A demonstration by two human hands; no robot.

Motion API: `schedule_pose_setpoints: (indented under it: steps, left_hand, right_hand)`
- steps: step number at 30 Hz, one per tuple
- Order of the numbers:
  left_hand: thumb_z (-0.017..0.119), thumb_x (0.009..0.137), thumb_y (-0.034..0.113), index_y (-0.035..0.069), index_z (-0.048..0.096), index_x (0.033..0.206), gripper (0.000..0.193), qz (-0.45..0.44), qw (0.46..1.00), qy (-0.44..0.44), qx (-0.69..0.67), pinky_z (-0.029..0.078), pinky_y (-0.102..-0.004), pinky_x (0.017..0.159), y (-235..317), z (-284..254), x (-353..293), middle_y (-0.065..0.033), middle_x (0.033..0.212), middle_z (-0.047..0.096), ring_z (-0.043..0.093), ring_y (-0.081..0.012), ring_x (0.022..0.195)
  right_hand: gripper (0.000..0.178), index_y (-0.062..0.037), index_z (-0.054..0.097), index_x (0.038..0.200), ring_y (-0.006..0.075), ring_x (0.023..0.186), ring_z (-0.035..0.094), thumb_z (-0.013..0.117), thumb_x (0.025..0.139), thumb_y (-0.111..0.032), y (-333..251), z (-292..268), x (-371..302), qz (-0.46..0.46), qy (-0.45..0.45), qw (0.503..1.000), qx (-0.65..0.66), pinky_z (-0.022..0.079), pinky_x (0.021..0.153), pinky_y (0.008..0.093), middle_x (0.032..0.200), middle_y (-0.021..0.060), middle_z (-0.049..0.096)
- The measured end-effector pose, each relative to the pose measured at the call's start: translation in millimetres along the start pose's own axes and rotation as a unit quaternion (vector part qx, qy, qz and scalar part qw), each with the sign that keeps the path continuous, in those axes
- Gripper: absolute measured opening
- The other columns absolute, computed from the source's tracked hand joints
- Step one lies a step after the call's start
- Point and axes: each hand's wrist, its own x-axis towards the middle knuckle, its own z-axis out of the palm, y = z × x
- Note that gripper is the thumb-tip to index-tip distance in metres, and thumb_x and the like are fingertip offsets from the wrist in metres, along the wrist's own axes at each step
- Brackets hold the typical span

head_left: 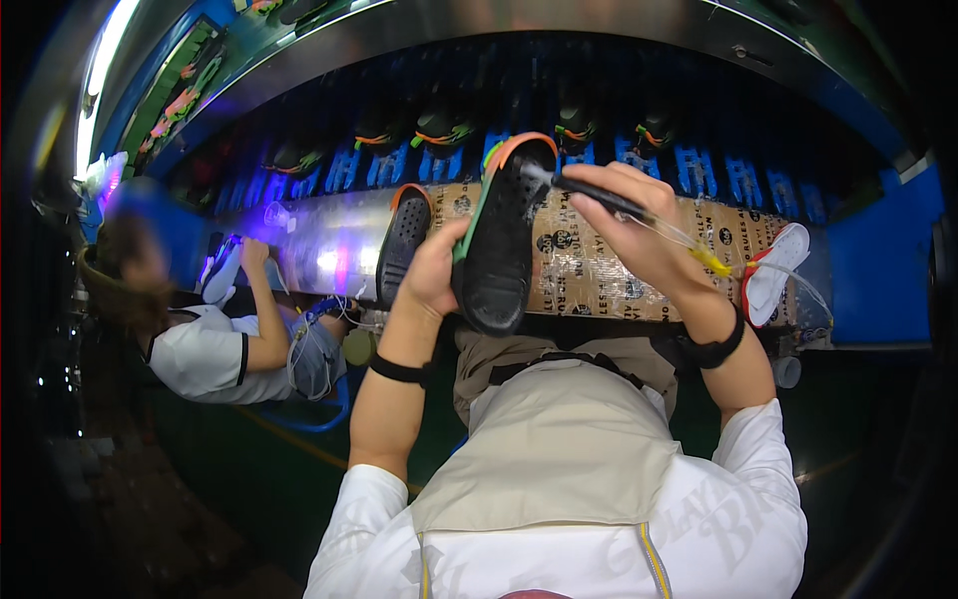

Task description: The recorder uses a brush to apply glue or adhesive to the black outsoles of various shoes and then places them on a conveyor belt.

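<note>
My left hand (435,268) grips a black shoe sole (499,255) by its left edge and holds it raised over the bench. Small holes dot the front of its inner face, and its rim is green at the side and orange round the toe. A black-handled brush (609,198) is pinched in my right hand (644,215), its pale bristles at the toe end of the sole. From the brush's rear, a thin clear tube runs through a yellow connector (711,262). Left of my left hand, a similar black sole (404,245) rests on the bench.
Printed brown covering (589,285) lies over the bench. A white sole with a red edge (778,275) is at its right end. Beyond, blue racks (696,172) carry dark shoe parts with orange and green edges (439,130). At left, a co-worker (205,354) handles a pale shoe part (222,272).
</note>
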Motion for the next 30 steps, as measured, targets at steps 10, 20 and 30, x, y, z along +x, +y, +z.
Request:
schedule_pose_setpoints:
  steps: [10,20,30]
  left_hand:
    - [0.026,0.107,0.037,-0.01,0.052,0.142,0.064,0.053,0.994,-0.01,-0.097,0.056,-0.0529,0.104,-26.9,-19.0,2.8,-0.0315,0.134,0.063,0.067,-0.0451,0.118]
    - [0.038,0.109,0.029,0.0,0.048,0.148,0.05,0.162,0.983,0.058,-0.063,0.053,-0.0468,0.109,-42.8,-1.2,-1.3,-0.018,0.136,0.064,0.066,-0.0293,0.123]
    - [0.051,0.109,0.031,0.005,0.048,0.148,0.047,0.194,0.975,0.099,-0.037,0.053,-0.0433,0.108,-48.9,-11.2,-5.1,-0.012,0.135,0.065,0.065,-0.0236,0.122]
  right_hand:
    - [0.034,-0.0057,0.076,0.118,0.0289,0.082,0.067,0.082,0.085,-0.012,-4.1,26.2,-37.3,-0.133,-0.231,0.963,0.031,0.054,0.076,0.0411,0.09,0.0146,0.071]
    - [0.025,-0.0017,0.074,0.118,0.0114,0.086,0.066,0.064,0.102,-0.017,37.8,40.2,-35.1,0.248,-0.025,0.934,0.255,0.054,0.078,0.0291,0.097,0.006,0.074]
    - [0.023,-0.001,0.075,0.116,0.0115,0.087,0.066,0.064,0.101,-0.015,33.5,39.4,-43.3,0.23,-0.073,0.947,0.214,0.055,0.078,0.0277,0.098,0.0061,0.073]
